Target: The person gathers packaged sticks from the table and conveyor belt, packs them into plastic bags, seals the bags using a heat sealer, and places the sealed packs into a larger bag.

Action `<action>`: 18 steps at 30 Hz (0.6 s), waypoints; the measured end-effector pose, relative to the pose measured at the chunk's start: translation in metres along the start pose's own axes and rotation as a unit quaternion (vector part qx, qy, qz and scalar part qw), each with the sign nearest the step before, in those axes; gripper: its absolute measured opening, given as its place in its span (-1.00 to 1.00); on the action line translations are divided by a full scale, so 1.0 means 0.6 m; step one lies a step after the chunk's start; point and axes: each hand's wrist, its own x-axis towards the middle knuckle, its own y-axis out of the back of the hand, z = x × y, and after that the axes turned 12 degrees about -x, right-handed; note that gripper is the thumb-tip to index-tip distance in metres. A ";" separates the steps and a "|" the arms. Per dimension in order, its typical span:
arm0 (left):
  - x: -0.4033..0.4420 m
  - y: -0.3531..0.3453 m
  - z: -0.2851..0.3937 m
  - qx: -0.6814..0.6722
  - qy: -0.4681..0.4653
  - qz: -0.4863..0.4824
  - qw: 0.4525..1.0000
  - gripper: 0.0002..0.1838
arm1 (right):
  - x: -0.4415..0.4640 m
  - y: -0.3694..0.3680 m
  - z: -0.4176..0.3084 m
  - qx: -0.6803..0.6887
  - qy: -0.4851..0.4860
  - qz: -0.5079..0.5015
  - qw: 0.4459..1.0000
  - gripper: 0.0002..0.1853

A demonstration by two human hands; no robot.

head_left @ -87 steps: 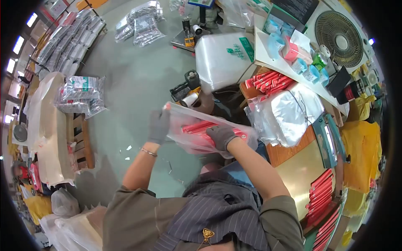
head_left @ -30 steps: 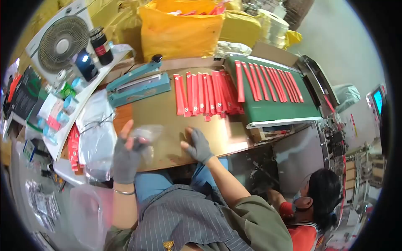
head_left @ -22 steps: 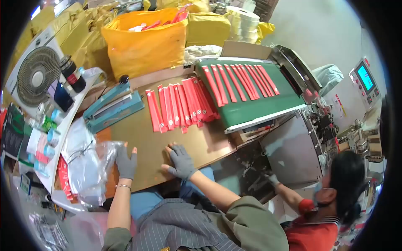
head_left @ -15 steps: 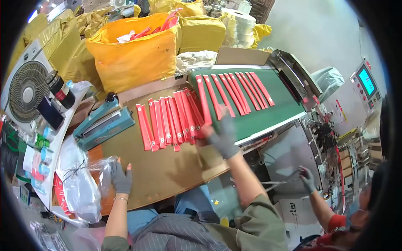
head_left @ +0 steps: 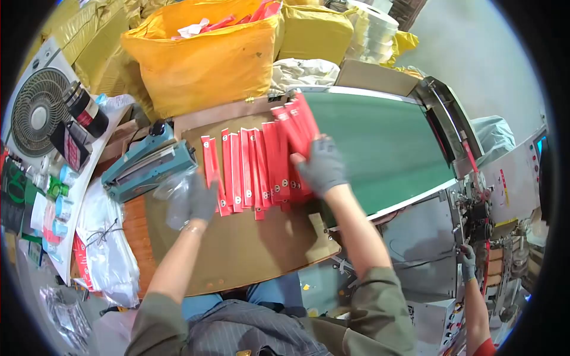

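Observation:
My right hand [head_left: 325,167], gloved in grey, grips a bunch of long slim red packets [head_left: 298,123] at the left edge of the green conveyor belt [head_left: 380,154]. More red packets [head_left: 246,169] lie side by side in a row on the brown board [head_left: 237,249], marked with small round white logos. My left hand [head_left: 203,199], also gloved, is over the row's left end. A crumpled clear plastic bag [head_left: 176,200] hangs from it; motion blur softens the fingers.
A blue heat sealer [head_left: 148,169] stands left of the row, with clear bags [head_left: 104,243] nearer me. Behind is a large orange sack [head_left: 202,65]. A fan [head_left: 40,113] and a flask [head_left: 86,113] are at left. At right, a co-worker's gloved hand [head_left: 467,261] touches the machine.
The packets spread on the belt are gone from it, and my right hand now holds a bunch. My left hand has moved up and right with the clear bag. The view has shifted.

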 end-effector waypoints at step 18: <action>-0.002 0.088 0.089 -0.406 0.267 -0.070 0.871 -0.20 | -0.054 -0.065 -0.275 0.729 -0.124 -0.320 0.592 -0.38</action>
